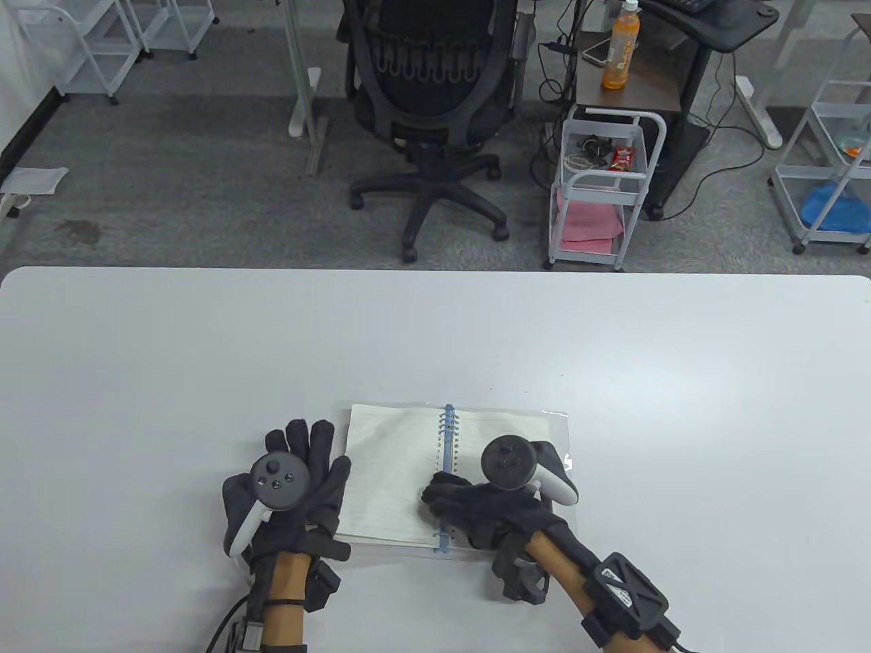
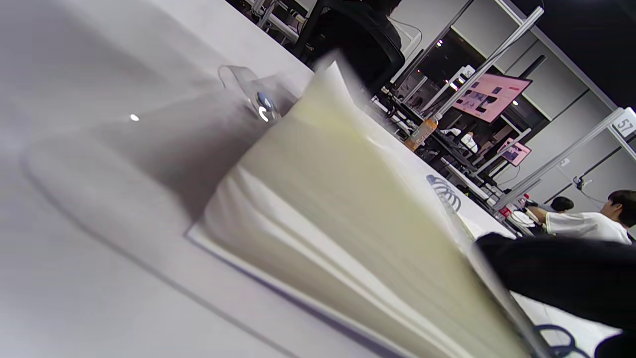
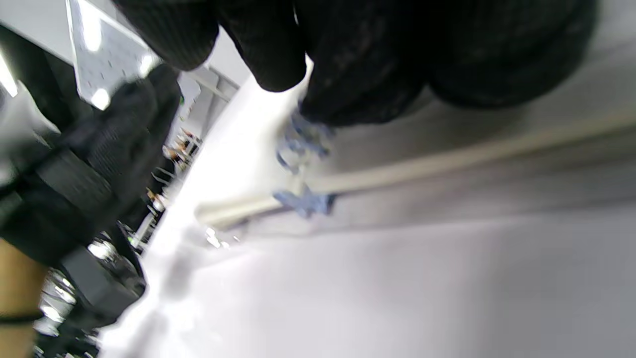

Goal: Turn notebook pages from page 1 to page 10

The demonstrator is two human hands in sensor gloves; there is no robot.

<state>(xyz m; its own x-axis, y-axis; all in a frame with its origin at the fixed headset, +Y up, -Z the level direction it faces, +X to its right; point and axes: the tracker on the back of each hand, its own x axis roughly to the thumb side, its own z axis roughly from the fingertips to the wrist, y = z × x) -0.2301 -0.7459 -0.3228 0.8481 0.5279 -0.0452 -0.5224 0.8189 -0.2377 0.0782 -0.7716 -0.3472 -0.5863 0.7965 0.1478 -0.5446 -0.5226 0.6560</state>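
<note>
An open spiral notebook [image 1: 391, 469] with lined pages and a blue spiral [image 1: 447, 442] lies near the table's front edge. My left hand [image 1: 299, 483] lies flat with its fingers spread, at the notebook's left edge; its fingertips touch the left page. My right hand [image 1: 469, 507] lies over the right page, and its fingers reach across the spiral's lower end onto the left page. The left wrist view shows the page stack [image 2: 338, 209] edge-on and my right glove [image 2: 561, 268]. In the right wrist view my fingers [image 3: 348, 59] rest by the spiral [image 3: 303, 144].
The white table [image 1: 612, 354] stretches wide behind and beside the notebook. A clear plastic cover [image 1: 548, 425] lies under the right page. Beyond the far edge stand an office chair [image 1: 429, 102] and a small white cart [image 1: 602, 183].
</note>
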